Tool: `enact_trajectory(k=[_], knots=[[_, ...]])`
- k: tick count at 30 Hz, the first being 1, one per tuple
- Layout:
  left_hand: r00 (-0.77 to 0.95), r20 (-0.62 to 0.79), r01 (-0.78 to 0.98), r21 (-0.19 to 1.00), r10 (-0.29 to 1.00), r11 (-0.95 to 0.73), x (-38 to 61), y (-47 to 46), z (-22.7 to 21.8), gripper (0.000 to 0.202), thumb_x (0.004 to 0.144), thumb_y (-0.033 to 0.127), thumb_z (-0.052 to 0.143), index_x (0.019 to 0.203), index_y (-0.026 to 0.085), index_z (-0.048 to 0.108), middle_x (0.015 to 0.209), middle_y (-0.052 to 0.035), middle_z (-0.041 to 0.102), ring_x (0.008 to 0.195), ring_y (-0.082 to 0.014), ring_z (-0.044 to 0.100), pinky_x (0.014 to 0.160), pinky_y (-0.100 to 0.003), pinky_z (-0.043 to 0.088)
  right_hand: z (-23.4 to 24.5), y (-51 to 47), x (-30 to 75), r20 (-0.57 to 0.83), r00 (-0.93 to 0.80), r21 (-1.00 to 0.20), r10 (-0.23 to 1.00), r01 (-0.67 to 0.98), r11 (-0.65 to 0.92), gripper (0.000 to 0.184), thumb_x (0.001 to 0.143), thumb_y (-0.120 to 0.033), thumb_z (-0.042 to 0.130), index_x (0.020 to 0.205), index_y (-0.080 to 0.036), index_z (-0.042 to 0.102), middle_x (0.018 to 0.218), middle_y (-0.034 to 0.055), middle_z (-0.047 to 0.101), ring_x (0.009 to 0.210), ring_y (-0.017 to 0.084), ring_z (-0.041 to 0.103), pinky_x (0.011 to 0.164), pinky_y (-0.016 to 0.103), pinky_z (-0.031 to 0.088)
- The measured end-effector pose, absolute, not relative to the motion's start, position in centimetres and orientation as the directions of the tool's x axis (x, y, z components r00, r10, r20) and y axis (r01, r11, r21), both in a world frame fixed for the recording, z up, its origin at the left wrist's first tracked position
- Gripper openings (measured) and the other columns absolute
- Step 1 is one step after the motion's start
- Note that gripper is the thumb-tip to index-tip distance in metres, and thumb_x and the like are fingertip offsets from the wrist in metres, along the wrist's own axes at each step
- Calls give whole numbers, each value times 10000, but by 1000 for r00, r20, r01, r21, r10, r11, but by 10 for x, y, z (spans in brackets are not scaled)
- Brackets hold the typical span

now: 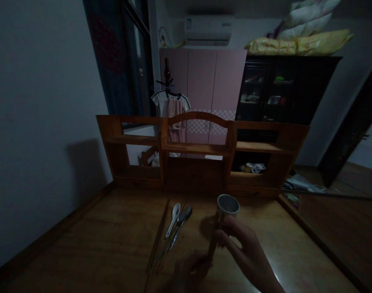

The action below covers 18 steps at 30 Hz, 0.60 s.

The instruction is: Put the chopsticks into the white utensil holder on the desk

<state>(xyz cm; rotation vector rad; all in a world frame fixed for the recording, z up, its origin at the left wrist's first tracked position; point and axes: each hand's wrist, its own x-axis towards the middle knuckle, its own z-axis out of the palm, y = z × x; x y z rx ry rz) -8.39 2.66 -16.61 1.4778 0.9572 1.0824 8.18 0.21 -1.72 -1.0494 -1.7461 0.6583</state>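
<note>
A grey cup [227, 204] stands on the wooden desk [91, 244], and my right hand [243, 250] is wrapped round its lower part. My left hand [190, 272] sits at the bottom edge, fingers closed on a wooden chopstick [213, 240] that slants up against the cup. To the left, flat on the desk, lie a white ceramic spoon [172, 219], a metal spoon [182, 224] and more wooden chopsticks [157, 238].
A wooden shelf unit [201, 148] stands across the back of the desk, with small items [253, 167] in its lower right bay. A raised wooden rim runs along the desk's left and right sides. Behind are a pink wardrobe [210, 85] and a dark cabinet [274, 91].
</note>
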Motion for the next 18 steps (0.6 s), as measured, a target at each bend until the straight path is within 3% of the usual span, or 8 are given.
enact_trajectory(k=[7,13,18], knots=[[365,170,228,937,915,-264,-89,26,-157,201,815,323,636,943,221,753,876,-43,766,777,-173,694,685,-193,519,-12,-2,81,486,-131,-791,864,353,499,99,933,-285,586,970,-212,641,912,35,657,745,150,631,641,239,504],[406,244,139,936,880,-324,-88,27,-174,273,887,405,571,1011,238,748,980,-80,757,891,-201,704,795,-231,540,-12,-2,79,562,-105,-750,820,354,559,102,910,-253,615,966,-224,695,827,24,696,614,129,621,565,217,501],[441,264,157,918,858,-364,-88,30,-185,321,910,442,528,1046,244,741,989,-96,741,905,-198,700,771,-218,550,-15,-1,82,545,-90,-765,833,354,539,86,893,-263,641,930,-220,706,864,33,723,630,140,643,574,218,515]])
